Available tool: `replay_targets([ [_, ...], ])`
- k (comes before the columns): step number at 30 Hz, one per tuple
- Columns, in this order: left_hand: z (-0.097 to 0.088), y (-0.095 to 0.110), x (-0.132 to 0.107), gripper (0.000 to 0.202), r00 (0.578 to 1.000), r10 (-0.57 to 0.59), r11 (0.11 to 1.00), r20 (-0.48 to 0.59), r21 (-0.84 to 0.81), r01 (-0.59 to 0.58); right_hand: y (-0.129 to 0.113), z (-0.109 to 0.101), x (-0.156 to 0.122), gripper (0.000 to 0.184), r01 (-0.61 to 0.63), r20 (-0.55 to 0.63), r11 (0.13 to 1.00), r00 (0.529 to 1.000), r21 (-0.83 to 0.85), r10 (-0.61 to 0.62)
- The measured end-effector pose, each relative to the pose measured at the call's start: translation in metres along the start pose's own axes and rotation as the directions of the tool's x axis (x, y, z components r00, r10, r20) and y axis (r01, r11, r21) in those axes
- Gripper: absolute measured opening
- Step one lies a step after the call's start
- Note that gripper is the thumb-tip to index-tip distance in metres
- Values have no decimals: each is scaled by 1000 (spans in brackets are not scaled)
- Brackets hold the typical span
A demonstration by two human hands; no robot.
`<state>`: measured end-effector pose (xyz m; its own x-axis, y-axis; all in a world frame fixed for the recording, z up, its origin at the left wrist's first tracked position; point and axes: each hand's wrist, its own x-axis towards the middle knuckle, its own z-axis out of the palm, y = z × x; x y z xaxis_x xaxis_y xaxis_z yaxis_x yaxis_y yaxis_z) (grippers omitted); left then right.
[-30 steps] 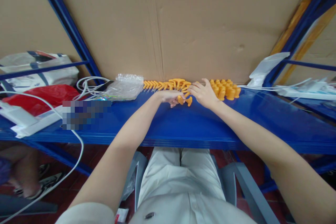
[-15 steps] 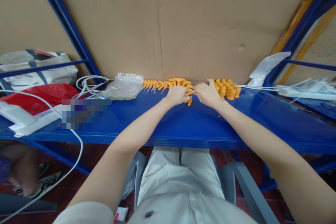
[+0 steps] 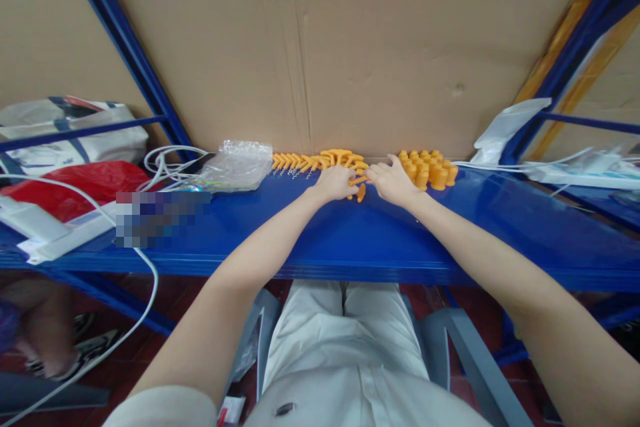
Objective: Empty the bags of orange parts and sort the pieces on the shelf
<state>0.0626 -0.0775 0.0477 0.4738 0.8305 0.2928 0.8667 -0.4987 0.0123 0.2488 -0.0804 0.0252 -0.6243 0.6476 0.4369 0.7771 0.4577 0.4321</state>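
My left hand (image 3: pixel 336 183) is closed around one end of a small orange plastic piece (image 3: pixel 358 181), in front of a heap of orange parts. My right hand (image 3: pixel 393 181) pinches at the other end of it from the right, its outer fingers lifted. The piece's exact shape is mostly hidden by my fingers. Another orange part (image 3: pixel 361 194) lies on the table just below it. Behind my hands is a pile of curved orange pieces (image 3: pixel 337 156). To its left runs a row of orange-handled corkscrews (image 3: pixel 287 161) with metal spirals. Several orange cup-like cylinders (image 3: pixel 438 175) stand close beyond my right hand.
A clear plastic bag (image 3: pixel 240 167) lies left of the row. Further left are white cables (image 3: pixel 175 153), a white power strip (image 3: pixel 70 235) and a red bag (image 3: pixel 85 188). A cardboard wall (image 3: pixel 380 47) rises behind the blue table (image 3: pixel 350 247). Another person's legs (image 3: pixel 50 320) show lower left.
My right hand has shifted slightly left and its fingers have changed position on the piece. My left hand has barely moved.
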Motion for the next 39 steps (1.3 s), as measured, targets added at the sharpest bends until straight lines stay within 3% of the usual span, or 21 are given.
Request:
replay_targets([
  [6,6,-10,7,18,999,53,989,-13,-140,-54,1,2,0,37,19,-40,1000,999,-22,-20],
  [12,2,-12,5,10,982,-12,879,188,-466,100,0,2,2,38,59,-45,998,997,-29,-60],
  [15,0,-15,4,9,974,5,819,227,-559,126,0,2,3,37,75,-48,996,996,-39,-77],
  [29,-3,-30,6,23,951,84,633,297,-753,179,0,1,4,39,86,-121,993,988,-76,-95],
  [34,-4,-32,6,22,928,86,499,363,-822,275,1,5,5,40,78,-208,995,974,-70,-91],
  [39,-6,-27,7,23,853,189,316,486,-853,416,5,6,4,41,39,-280,998,959,-41,-49],
])
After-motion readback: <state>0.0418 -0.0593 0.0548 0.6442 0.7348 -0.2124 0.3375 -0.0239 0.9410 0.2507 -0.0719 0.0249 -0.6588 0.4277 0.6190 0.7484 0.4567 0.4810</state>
